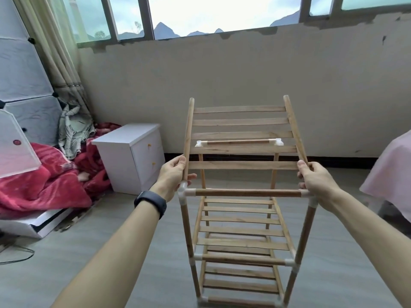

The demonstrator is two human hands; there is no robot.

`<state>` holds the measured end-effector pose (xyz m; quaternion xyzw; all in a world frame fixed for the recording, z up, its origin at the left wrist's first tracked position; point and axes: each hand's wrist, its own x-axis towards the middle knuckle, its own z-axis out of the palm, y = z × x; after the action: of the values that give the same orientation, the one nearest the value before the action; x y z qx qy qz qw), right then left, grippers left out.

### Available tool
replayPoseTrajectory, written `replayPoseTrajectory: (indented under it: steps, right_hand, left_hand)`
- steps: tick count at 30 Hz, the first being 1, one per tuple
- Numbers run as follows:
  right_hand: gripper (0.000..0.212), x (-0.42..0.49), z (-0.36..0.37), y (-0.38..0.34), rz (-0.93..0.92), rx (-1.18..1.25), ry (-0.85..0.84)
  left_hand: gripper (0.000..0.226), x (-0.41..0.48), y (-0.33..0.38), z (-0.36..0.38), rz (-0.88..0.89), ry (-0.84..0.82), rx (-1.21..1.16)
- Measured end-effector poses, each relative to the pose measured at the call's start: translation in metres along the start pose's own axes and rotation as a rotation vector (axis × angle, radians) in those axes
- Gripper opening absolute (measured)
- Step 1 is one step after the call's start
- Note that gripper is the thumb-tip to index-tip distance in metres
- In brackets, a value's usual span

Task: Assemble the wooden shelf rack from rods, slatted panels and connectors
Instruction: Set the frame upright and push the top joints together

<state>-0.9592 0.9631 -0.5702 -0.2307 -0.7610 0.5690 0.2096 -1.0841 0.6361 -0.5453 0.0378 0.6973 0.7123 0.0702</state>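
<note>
Centrally, the rack [242, 258] stands on the floor [93, 223]; left hand [171, 176] and right hand [318, 181] each grip the tilted top panel [242, 122] by its side rods [188, 134], probably to seat it in the connectors [182, 191].

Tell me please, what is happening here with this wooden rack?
A person is assembling the rack, which stands on the floor. The left hand and the right hand each grip a side rod of the top slatted panel, held tilted with its far end raised. A short rod with white connectors on both ends lies across its slats. Two lower shelves sit in the frame.
</note>
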Motion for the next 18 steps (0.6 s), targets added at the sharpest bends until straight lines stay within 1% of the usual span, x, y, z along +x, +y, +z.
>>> replayPoseTrajectory:
  steps: [3, 9, 13, 18]
  right_hand:
    - [0.033, 0.001, -0.001, 0.001, 0.008, 0.022, -0.022]
    - [0.036, 0.006, -0.001, 0.005, 0.036, -0.019, -0.018]
    - [0.036, 0.008, -0.001, 0.007, 0.06, 0.013, -0.017]
    - [0.035, 0.008, -0.001, 0.007, 0.107, 0.06, -0.027]
  left_hand:
    - [0.035, 0.0, -0.001, 0.0, -0.008, 0.008, -0.02]
    - [0.032, 0.002, -0.004, 0.001, -0.04, 0.017, -0.033]
    - [0.034, 0.003, -0.01, 0.001, -0.082, 0.018, -0.065]
    - [0.031, 0.001, -0.022, 0.001, -0.123, 0.044, -0.14]
